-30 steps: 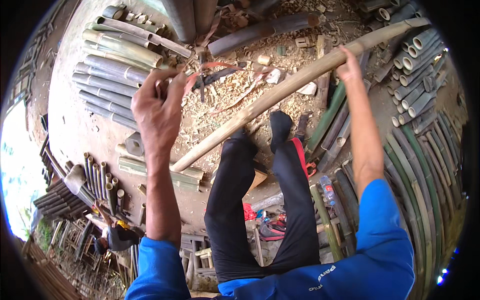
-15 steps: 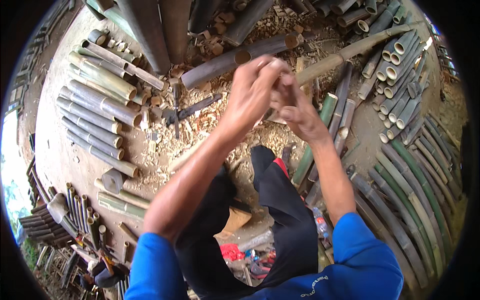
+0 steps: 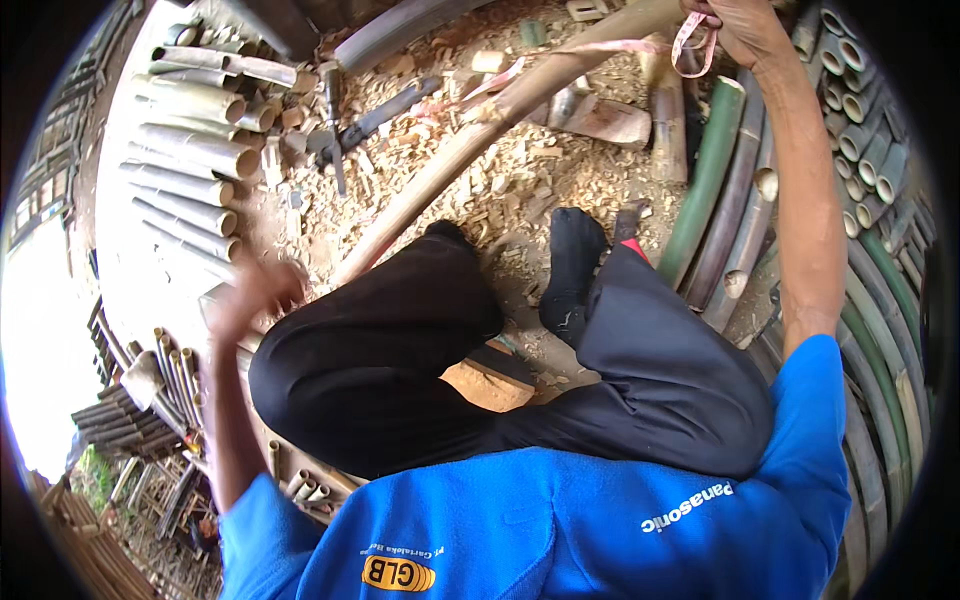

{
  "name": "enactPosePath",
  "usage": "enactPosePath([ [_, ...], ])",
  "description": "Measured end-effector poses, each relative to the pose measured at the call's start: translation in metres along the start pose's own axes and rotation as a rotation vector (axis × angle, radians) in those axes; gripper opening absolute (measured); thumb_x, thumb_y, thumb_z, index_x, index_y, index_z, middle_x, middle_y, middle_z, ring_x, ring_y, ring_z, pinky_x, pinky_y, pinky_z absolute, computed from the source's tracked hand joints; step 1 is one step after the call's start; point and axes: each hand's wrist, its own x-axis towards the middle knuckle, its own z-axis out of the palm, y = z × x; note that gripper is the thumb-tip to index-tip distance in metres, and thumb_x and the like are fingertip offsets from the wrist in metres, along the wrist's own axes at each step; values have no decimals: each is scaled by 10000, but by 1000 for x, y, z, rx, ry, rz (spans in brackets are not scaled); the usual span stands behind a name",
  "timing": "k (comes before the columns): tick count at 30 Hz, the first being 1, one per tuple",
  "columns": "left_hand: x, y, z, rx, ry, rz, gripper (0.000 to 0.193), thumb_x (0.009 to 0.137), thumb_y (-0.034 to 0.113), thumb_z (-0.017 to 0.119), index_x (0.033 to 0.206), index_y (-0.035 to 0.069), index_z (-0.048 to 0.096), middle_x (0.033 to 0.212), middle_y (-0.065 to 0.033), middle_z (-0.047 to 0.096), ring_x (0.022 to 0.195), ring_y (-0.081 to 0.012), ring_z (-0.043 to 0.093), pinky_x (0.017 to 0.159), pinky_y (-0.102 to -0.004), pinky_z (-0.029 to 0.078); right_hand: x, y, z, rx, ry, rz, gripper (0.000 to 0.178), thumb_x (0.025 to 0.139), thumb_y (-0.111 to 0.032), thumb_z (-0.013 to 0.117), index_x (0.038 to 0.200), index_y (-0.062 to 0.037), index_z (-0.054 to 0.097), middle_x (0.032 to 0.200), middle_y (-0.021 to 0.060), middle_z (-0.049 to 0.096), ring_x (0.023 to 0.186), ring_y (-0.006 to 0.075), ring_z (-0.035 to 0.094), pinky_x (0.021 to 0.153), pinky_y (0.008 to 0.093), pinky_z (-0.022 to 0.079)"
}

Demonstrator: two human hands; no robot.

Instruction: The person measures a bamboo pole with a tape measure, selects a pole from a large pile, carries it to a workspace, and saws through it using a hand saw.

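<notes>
High at the right, my right hand [image 3: 745,30] pinches a pink measuring tape [image 3: 630,46]. One part of the tape hangs in a loop below the fingers, and another trails left across a long pale bamboo pole [image 3: 450,165]. The pole slants from the upper right down to my left leg. At the left, beside my bent knee, my left hand [image 3: 255,298] is smeared by motion. Its fingers are too blurred to read, and nothing shows clearly in it.
Wood chips [image 3: 400,190] cover the ground around a dark long-bladed tool [image 3: 390,112] and an upright-looking handled tool [image 3: 334,125]. Cut bamboo pieces [image 3: 185,150] lie stacked at left. Green bamboo [image 3: 705,180] and more bamboo poles [image 3: 880,350] lie right. A wood block [image 3: 490,385] sits between my legs.
My hands were together in front of me; now they are wide apart, the right up and right, the left down and left. The pink tape has come into sight. The view has shifted.
</notes>
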Motion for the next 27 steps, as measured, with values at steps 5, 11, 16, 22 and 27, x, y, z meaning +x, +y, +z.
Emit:
enactPosePath([
  [5, -124, -123, 93, -102, 65, -436, 429, 914, 442, 567, 1016, 38, 671, 731, -27, 627, 610, -114, 567, 576, -284, 468, 1, -7, -22, -24, 58, 14, 140, 941, -220, 640, 917, -84, 657, 693, -59, 566, 528, -19, 425, 415, 136, 291],
  [11, -173, -172, 156, -206, 45, -559, 382, 917, 381, 574, 1004, 21, 669, 720, -30, 622, 598, -120, 554, 563, -294, 457, 5, -81, 4, -132, -73, -30, 180, 901, -182, 673, 1019, -53, 630, 720, -61, 514, 518, 1, 372, 417, 145, 278],
  [16, -175, -188, 178, -258, 82, -501, 343, 920, 331, 580, 995, 7, 668, 711, -33, 618, 588, -124, 544, 552, -302, 447, 0, -110, 29, -72, -72, -78, 134, 903, -82, 625, 1018, -13, 617, 742, -6, 571, 585, 51, 504, 455, 176, 399],
  [22, -166, -182, 185, -308, 159, -336, 296, 923, 270, 587, 983, -9, 667, 700, -37, 613, 576, -130, 532, 538, -313, 435, -51, -193, 63, -346, -415, -22, 199, 917, -66, 610, 1098, 14, 610, 785, 24, 629, 580, 40, 516, 465, 168, 410],
  [27, -131, -131, 168, -341, 236, -71, 257, 925, 219, 593, 973, -23, 666, 691, -40, 609, 566, -134, 521, 527, -321, 425, -63, -342, -99, -1080, 474, -654, 87, 893, -132, 612, 894, -45, 620, 835, 52, 651, 632, 136, 560, 593, 325, 479],
])
